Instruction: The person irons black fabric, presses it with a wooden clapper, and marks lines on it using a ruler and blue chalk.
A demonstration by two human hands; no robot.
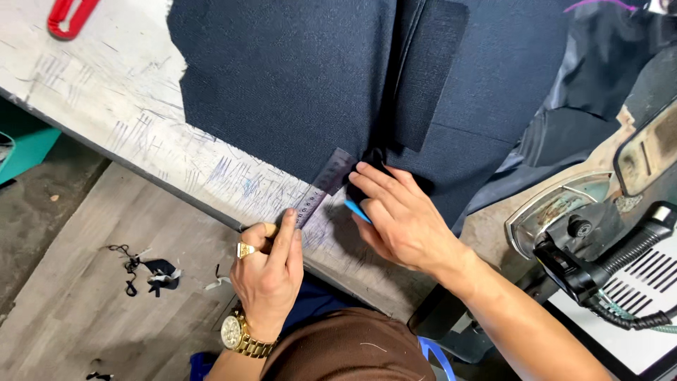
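Note:
A dark navy fabric piece lies spread over a worn, pen-marked white table. A darker rectangular patch lies on top of it. My left hand, with a gold ring and a gold watch, pinches the near end of a short transparent ruler that runs up onto the fabric's lower edge. My right hand rests flat on the fabric's corner beside the ruler and holds a small blue piece of chalk under its fingers.
A steam iron with a black handle and hose sits on a stand at the right. A red-handled tool lies at the table's top left. Fabric scraps lie on the grey wooden floor. A teal bin stands at the left.

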